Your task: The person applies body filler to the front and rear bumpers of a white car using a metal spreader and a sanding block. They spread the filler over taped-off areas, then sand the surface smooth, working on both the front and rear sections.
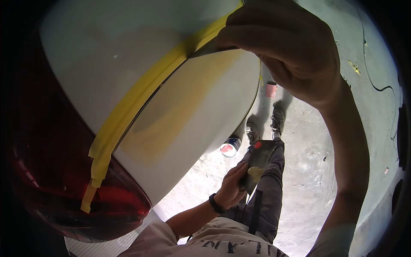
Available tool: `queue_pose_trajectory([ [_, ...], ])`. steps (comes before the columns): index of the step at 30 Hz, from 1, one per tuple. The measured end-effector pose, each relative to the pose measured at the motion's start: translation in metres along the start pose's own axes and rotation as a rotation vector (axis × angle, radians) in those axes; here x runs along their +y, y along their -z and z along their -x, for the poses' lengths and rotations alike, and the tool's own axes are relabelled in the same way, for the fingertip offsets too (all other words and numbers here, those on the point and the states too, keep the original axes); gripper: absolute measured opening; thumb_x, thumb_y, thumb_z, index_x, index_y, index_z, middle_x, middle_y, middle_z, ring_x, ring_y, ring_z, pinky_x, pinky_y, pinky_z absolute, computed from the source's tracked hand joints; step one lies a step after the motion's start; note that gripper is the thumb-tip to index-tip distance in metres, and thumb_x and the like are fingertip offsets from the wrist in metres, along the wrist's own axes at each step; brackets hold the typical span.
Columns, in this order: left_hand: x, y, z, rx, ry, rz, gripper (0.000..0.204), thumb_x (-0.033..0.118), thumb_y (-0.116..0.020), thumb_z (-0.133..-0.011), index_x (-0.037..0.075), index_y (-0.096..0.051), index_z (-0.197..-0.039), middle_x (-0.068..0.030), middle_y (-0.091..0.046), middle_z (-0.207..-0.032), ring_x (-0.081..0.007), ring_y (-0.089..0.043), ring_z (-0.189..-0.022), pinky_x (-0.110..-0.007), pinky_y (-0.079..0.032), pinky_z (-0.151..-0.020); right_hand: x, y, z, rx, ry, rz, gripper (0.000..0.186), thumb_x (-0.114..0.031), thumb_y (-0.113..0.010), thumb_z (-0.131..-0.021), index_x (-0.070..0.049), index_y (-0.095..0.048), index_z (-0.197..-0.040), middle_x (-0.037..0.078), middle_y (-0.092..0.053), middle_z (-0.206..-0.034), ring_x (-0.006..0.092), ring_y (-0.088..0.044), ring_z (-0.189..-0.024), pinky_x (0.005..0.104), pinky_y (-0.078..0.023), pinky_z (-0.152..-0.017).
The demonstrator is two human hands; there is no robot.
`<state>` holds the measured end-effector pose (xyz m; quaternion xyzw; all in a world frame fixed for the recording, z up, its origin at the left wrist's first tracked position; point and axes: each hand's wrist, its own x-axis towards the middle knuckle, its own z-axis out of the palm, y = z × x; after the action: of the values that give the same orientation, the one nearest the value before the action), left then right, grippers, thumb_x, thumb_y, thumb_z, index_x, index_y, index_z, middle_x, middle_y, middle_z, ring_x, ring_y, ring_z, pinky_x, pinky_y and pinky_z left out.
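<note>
Spreader blade [204, 50], thin and dark grey, juts from beneath the bent fingers of the right hand [287, 47], which appears closed on it in a narrow pinch; how far it runs back under the palm cannot be told. Its free edge lies against or very near the white panel [214, 98] just below that grip, beside the yellow tape [147, 85]. It looks light and likely flexes a little, so a hold near the back, thumb opposed to several fingers, should spread the pressure and spare the edge from digging in. The panel itself looks rigid and smooth, with a pale yellow smear [180, 115] running down and away from the pinch that may be soft enough to mark, so fingers are better kept off it.

Well below, the left hand [231, 186] grips a flat dark board [262, 156] by its near side edge, the digits narrowed on the rim. The board seems light and stiff. A creamy dab [255, 172] sits just beyond the fingers, probably soft and sticky, and a small red blob [257, 144] lies at the far end from the hand. Holding by the rim suits it, keeping skin out of the paste and the face fairly level
</note>
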<state>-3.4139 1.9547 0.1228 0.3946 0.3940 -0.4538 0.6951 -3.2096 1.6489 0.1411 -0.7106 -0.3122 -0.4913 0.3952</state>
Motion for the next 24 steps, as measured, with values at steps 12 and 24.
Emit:
queue_pose_trajectory([
  [12, 0.001, 0.002, -0.001, 0.036, -0.039, -0.025, 0.034, 0.023, -0.048, -0.112, 0.000, -0.058, -0.134, -0.0096, -0.070, -0.107, -0.0146, -0.067, -0.081, -0.030, -0.056, -0.070, 0.024, 0.040, 0.027, -0.253, -0.142, 0.322, 0.021, 0.005, -0.068, -0.077, -0.004, -0.074, -0.095, 0.008, -0.071, -0.090, 0.0262, -0.068, -0.087, 0.0375, -0.055, -0.078],
  [24, 0.021, -0.035, 0.005, -0.057, -0.032, 0.104, 0.029, 0.018, -0.043, -0.112, 0.001, -0.053, -0.133, -0.0052, -0.061, -0.093, -0.0133, -0.057, -0.072, -0.026, -0.047, -0.059, -0.237, 0.043, 0.114, -0.344, -0.739, 0.304, 0.020, -0.015, -0.076, -0.079, -0.015, -0.081, -0.099, 0.002, -0.071, -0.096, 0.0191, -0.068, -0.092, 0.0430, -0.062, -0.093],
])
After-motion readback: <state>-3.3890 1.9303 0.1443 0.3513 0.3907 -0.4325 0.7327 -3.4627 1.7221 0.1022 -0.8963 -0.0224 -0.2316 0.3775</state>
